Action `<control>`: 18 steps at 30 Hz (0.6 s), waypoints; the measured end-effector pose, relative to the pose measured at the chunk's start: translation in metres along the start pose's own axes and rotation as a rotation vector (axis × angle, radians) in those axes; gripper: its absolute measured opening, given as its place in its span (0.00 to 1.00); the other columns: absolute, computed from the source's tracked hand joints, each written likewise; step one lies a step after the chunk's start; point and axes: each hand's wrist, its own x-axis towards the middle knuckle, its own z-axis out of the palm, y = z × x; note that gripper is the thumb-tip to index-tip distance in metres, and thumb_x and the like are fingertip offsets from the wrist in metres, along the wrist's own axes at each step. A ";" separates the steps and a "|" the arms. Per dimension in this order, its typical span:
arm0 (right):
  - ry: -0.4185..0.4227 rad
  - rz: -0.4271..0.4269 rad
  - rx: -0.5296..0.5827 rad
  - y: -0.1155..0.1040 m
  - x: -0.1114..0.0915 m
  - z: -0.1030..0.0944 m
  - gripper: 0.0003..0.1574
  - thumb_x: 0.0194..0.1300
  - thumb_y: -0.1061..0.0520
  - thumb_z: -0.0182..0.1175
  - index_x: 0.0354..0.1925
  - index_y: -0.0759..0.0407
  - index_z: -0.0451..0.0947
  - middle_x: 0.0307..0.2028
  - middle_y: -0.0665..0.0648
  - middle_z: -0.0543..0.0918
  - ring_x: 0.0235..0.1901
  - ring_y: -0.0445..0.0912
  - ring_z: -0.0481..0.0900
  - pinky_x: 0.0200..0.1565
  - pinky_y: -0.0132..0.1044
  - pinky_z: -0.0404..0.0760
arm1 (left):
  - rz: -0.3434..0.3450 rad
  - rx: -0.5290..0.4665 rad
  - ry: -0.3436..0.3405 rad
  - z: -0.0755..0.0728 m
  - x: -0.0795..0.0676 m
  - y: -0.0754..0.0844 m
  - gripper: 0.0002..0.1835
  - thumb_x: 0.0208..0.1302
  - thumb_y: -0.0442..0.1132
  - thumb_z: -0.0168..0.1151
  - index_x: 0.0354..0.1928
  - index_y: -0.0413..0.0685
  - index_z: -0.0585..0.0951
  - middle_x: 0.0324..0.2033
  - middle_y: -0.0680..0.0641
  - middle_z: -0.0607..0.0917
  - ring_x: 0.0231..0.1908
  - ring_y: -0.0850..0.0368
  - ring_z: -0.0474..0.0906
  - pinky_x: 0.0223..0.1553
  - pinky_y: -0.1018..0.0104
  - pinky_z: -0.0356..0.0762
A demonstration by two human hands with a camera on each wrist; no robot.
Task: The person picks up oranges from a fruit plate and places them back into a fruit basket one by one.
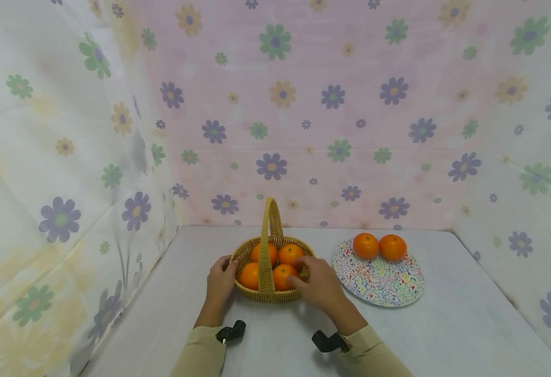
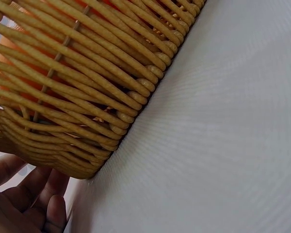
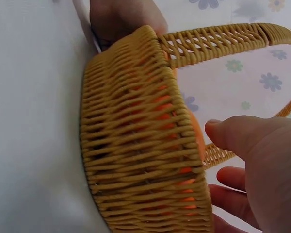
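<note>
A woven wicker basket (image 1: pixel 275 297) with a tall arched handle (image 1: pixel 271 214) stands on the white table, several oranges (image 1: pixel 285 276) inside it. At its left end, my left hand (image 1: pixel 221 283) holds the rim; in the left wrist view, that hand's curled fingers (image 2: pixel 56 213) show beside the basket's end. Over the right rim reaches my right hand (image 1: pixel 321 283), its thumb near the front right orange and its fingers by the back right one. The right wrist view shows that thumb (image 3: pixel 233 133) and the fingers spread apart, nothing gripped between them.
Right of the basket lies a round plate (image 1: pixel 379 288) with a multicoloured speckled pattern. Two oranges (image 1: pixel 366 246) sit side by side at its back edge. Flower-printed cloth (image 1: pixel 304 125) walls in the table (image 1: pixel 464 324) at the back and both sides.
</note>
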 end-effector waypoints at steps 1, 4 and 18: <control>0.009 0.010 0.001 0.001 0.001 -0.002 0.33 0.65 0.36 0.68 0.62 0.50 0.79 0.57 0.54 0.84 0.60 0.53 0.78 0.62 0.57 0.78 | -0.002 0.000 0.002 0.000 0.000 0.000 0.23 0.75 0.51 0.53 0.63 0.45 0.79 0.57 0.40 0.84 0.60 0.43 0.78 0.66 0.43 0.74; 0.041 0.039 0.000 0.005 0.003 -0.007 0.33 0.65 0.37 0.69 0.62 0.50 0.79 0.59 0.54 0.84 0.61 0.54 0.78 0.62 0.58 0.79 | -0.007 0.004 0.003 0.000 0.000 0.000 0.23 0.75 0.50 0.53 0.63 0.45 0.79 0.58 0.40 0.84 0.61 0.43 0.77 0.66 0.43 0.74; 0.245 0.122 -0.090 0.064 0.027 -0.058 0.33 0.68 0.42 0.67 0.63 0.56 0.76 0.65 0.62 0.78 0.67 0.60 0.73 0.69 0.62 0.71 | -0.026 -0.010 0.007 -0.001 0.001 0.003 0.23 0.75 0.50 0.53 0.63 0.45 0.80 0.59 0.40 0.83 0.62 0.43 0.76 0.68 0.43 0.73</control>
